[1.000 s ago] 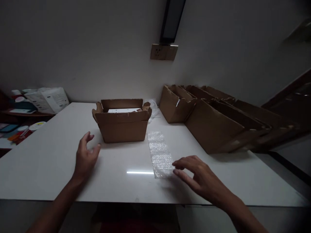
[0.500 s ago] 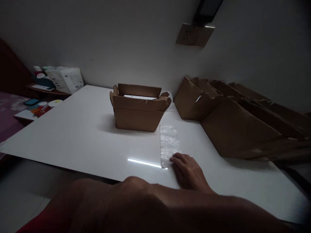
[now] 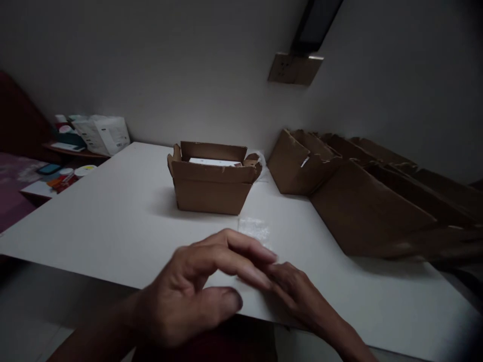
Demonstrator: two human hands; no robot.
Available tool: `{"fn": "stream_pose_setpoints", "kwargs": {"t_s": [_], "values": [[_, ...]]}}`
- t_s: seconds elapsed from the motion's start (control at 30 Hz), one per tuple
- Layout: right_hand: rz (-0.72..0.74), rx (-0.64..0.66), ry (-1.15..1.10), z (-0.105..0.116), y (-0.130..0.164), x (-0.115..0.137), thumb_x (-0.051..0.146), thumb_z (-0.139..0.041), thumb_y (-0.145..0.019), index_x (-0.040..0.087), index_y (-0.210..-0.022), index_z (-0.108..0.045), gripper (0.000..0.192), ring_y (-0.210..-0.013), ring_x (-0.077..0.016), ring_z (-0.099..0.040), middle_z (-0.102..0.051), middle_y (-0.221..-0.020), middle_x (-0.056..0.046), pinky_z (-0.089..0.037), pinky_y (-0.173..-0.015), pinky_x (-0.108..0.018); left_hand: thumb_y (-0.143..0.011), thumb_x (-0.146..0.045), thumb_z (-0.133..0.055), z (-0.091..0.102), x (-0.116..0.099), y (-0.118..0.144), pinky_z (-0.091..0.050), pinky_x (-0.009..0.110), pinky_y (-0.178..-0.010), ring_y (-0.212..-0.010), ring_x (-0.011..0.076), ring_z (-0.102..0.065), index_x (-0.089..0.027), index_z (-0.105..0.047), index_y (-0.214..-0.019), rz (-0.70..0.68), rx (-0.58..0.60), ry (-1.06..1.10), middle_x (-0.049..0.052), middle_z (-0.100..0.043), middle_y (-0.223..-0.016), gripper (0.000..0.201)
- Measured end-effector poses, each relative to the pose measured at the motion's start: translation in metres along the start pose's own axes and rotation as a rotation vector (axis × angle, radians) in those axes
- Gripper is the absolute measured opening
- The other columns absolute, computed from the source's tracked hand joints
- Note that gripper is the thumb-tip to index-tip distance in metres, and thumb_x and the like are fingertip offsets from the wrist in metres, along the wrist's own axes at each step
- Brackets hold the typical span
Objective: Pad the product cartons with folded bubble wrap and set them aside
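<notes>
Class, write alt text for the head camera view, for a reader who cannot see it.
Two bare hands meet over a strip of bubble wrap near the front edge of a white table, the left hand raised in front of the right hand. Behind stands an open cardboard box, with flattened boxes stacked to the right.

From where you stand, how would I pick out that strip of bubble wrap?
Start at the white table and find the open cardboard box standing alone near its middle. Just in front of its right corner lies the bubble wrap, flat and see-through, unlike the brown cardboard around it; both hands cover its near end.

White table (image 3: 113, 221) (boxes (image 3: 213, 183), bubble wrap (image 3: 254, 229))
</notes>
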State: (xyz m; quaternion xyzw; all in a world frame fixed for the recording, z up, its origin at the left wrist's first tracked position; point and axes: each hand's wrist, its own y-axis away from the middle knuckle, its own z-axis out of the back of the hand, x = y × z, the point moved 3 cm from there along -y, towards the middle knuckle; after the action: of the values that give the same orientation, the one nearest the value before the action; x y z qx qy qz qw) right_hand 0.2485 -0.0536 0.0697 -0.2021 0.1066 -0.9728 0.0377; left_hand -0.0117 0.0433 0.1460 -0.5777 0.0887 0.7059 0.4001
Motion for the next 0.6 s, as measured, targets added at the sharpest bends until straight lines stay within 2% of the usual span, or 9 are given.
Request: {"fn": "stream_pose_setpoints", "kwargs": {"t_s": [0.07, 0.1, 0.17, 0.2, 0.27, 0.33, 0.4, 0.5, 0.6], "values": [[-0.041, 0.110, -0.156, 0.003, -0.011, -0.001, 0.033, -0.052, -0.097, 0.028, -0.107, -0.072, 0.024, -0.075, -0.0191, -0.070, -0.076, -0.089, -0.003, -0.057, -0.066, -0.029, -0.088, -0.020, -0.057, -0.025, 0.007, -0.017, -0.057, 0.040, -0.091, -0.104, 0.0231, -0.067, -0.025, -0.070, -0.110, -0.112, 0.146, 0.038, 0.006, -0.070, -0.116, 0.026], [-0.069, 0.169, -0.250, 0.003, -0.018, -0.003, 0.034, -0.051, -0.097, 0.025, -0.107, -0.072, 0.025, -0.076, -0.0193, -0.070, -0.076, -0.090, -0.003, -0.056, -0.066, -0.029, -0.088, -0.015, -0.056, -0.038, 0.016, -0.021, -0.055, 0.039, -0.092, -0.105, 0.0218, -0.066, -0.025, -0.068, -0.114, -0.148, 0.163, -0.006, 0.007, -0.069, -0.116, 0.030], [-0.123, 0.244, -0.393, 0.001, -0.032, -0.010, 0.035, -0.050, -0.096, 0.021, -0.105, -0.071, 0.027, -0.077, -0.0205, -0.070, -0.076, -0.090, -0.005, -0.056, -0.068, -0.030, -0.086, -0.013, -0.057, -0.063, 0.039, -0.024, -0.052, 0.043, -0.095, -0.107, 0.0244, -0.062, -0.023, -0.067, -0.113, -0.217, 0.203, -0.228, 0.009, -0.068, -0.116, 0.030], [-0.143, 0.223, -0.398, 0.001, -0.037, -0.014, 0.036, -0.051, -0.095, 0.020, -0.105, -0.071, 0.027, -0.080, -0.0214, -0.070, -0.076, -0.092, -0.005, -0.056, -0.070, -0.032, -0.086, -0.013, -0.059, -0.074, 0.050, -0.023, -0.050, 0.045, -0.097, -0.110, 0.0256, -0.060, -0.022, -0.066, -0.114, -0.228, 0.248, -0.321, 0.010, -0.067, -0.118, 0.030], [-0.165, 0.064, -0.281, 0.002, -0.040, -0.021, 0.039, -0.054, -0.093, 0.019, -0.111, -0.069, 0.030, -0.093, -0.0250, -0.070, -0.075, -0.104, -0.009, -0.055, -0.081, -0.038, -0.085, -0.014, -0.061, -0.089, 0.070, -0.021, -0.047, 0.047, -0.100, -0.114, 0.0269, -0.057, -0.020, -0.062, -0.117, -0.218, 0.338, -0.457, 0.010, -0.065, -0.122, 0.033], [-0.139, -0.144, -0.085, 0.006, -0.030, -0.021, 0.039, -0.056, -0.092, 0.021, -0.116, -0.068, 0.032, -0.107, -0.0284, -0.066, -0.071, -0.117, -0.012, -0.051, -0.091, -0.045, -0.084, -0.014, -0.062, -0.096, 0.082, -0.021, -0.047, 0.045, -0.100, -0.112, 0.0263, -0.056, -0.019, -0.059, -0.120, -0.193, 0.378, -0.520, 0.010, -0.064, -0.121, 0.036], [-0.043, -0.246, 0.062, 0.007, -0.014, -0.013, 0.037, -0.058, -0.092, 0.023, -0.117, -0.067, 0.030, -0.111, -0.0293, -0.063, -0.069, -0.121, -0.014, -0.049, -0.092, -0.047, -0.085, -0.014, -0.061, -0.098, 0.088, -0.025, -0.047, 0.044, -0.098, -0.110, 0.0259, -0.055, -0.020, -0.058, -0.119, -0.190, 0.381, -0.560, 0.009, -0.063, -0.119, 0.034], [0.092, -0.161, 0.168, -0.003, 0.007, 0.003, 0.030, -0.061, -0.089, 0.023, -0.119, -0.066, 0.031, -0.103, -0.0294, -0.064, -0.070, -0.118, -0.014, -0.050, -0.086, -0.046, -0.085, -0.010, -0.058, -0.100, 0.092, -0.030, -0.048, 0.042, -0.094, -0.109, 0.0260, -0.054, -0.020, -0.060, -0.113, -0.233, 0.353, -0.600, 0.009, -0.062, -0.120, 0.030], [0.091, -0.122, 0.148, -0.015, 0.011, 0.010, 0.018, -0.052, -0.091, 0.021, -0.111, -0.068, 0.026, -0.092, -0.0268, -0.066, -0.074, -0.107, -0.012, -0.050, -0.080, -0.043, -0.081, 0.000, -0.051, -0.102, 0.092, -0.030, -0.048, 0.041, -0.088, -0.103, 0.0255, -0.056, -0.018, -0.062, -0.101, -0.243, 0.325, -0.635, 0.009, -0.065, -0.113, 0.029]]}}
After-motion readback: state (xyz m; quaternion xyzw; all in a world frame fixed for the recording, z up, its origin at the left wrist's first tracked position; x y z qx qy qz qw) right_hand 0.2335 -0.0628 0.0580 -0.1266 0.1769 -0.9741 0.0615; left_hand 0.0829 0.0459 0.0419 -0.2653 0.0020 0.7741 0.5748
